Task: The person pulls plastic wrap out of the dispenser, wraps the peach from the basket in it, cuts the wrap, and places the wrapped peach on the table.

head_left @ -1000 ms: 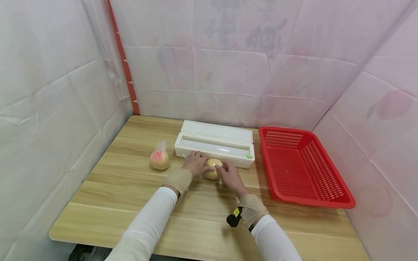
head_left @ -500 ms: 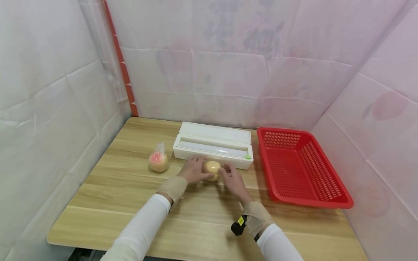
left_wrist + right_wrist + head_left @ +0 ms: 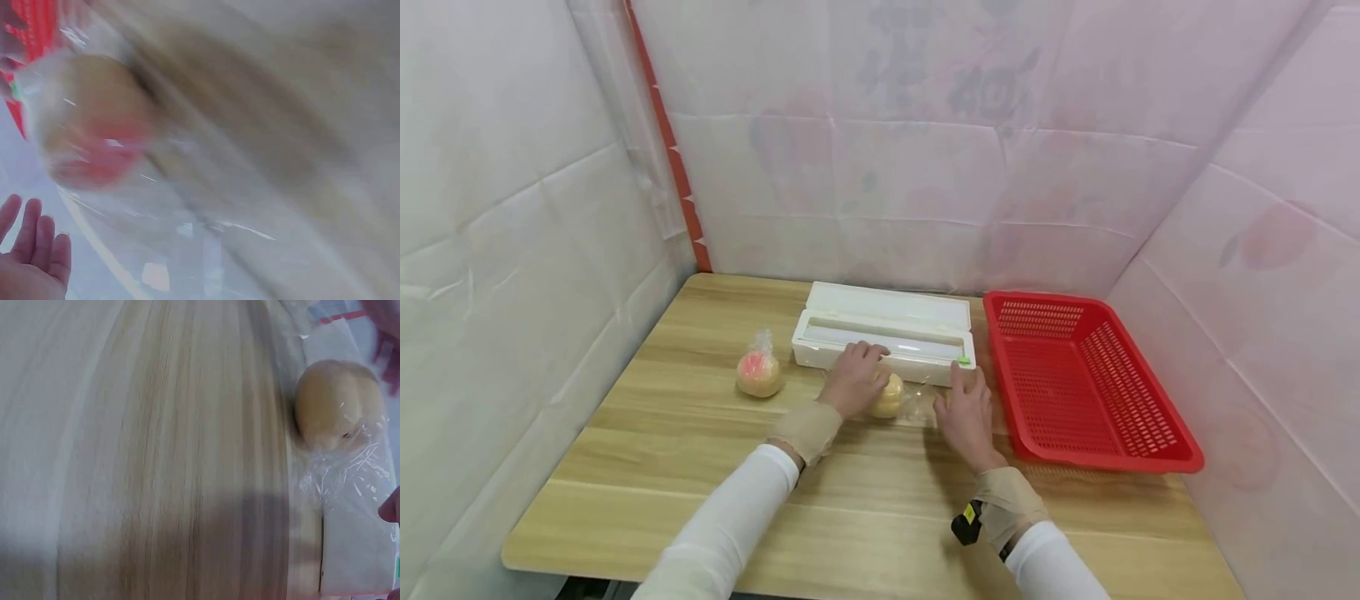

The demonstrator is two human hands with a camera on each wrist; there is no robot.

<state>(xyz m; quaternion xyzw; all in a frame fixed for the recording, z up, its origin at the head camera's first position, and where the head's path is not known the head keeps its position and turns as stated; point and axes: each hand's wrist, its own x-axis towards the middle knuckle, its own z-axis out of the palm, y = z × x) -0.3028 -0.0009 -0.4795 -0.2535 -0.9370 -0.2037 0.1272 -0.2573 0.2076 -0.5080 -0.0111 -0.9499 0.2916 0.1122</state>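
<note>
A yellow peach (image 3: 888,398) sits on the table just in front of the white cling film box (image 3: 887,337), lying in clear film (image 3: 917,404). My left hand (image 3: 853,382) is beside and partly over it in the head view. In the left wrist view, that hand's fingers (image 3: 45,244) are extended, and the peach (image 3: 100,122) shows a red patch, blurred. My right hand (image 3: 966,417) is to the right, apart from the peach, fingers extended near the box's right end. The right wrist view shows crumpled film (image 3: 344,475) beside the peach (image 3: 340,406).
A second peach (image 3: 758,372), yellow and pink, stands wrapped in film with a gathered top at the left. A red plastic basket (image 3: 1022,400) is at the right. White sheets hang behind and beside the wooden table (image 3: 700,500).
My right hand has moved right, away from the peach, with its fingers spreading. The left hand has shifted slightly over the peach. Clear film now shows spread to the peach's right.
</note>
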